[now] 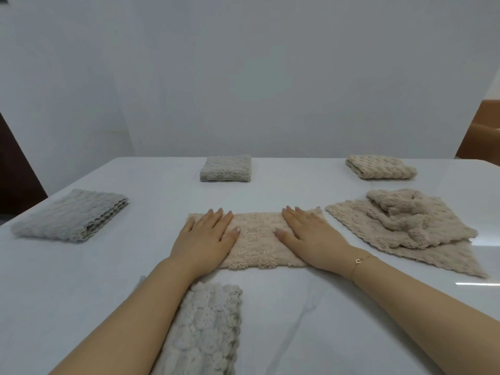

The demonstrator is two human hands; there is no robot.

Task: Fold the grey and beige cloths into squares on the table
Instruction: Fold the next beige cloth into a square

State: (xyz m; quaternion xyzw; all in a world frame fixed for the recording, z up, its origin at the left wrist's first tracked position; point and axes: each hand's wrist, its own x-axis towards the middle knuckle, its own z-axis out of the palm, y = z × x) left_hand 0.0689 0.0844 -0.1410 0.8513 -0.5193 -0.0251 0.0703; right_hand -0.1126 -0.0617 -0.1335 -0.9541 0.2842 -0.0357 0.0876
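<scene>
A beige cloth [258,239] folded into a long rectangle lies in the middle of the white table [311,307]. My left hand [205,236] presses flat on its left end and my right hand [311,236] presses flat on its right end, fingers straight. To the right lies a pile of unfolded beige cloths [400,226]. A folded beige square [378,167] sits at the far right. A folded grey square [226,168] sits at the far middle. A folded grey cloth [71,215] lies at the left, and another grey cloth [205,328] lies near me under my left forearm.
A pale wall stands right behind the table's far edge. A brown chair back [484,131] shows at the far right, and dark furniture [16,180] at the far left. A thin bracelet [361,259] circles my right wrist.
</scene>
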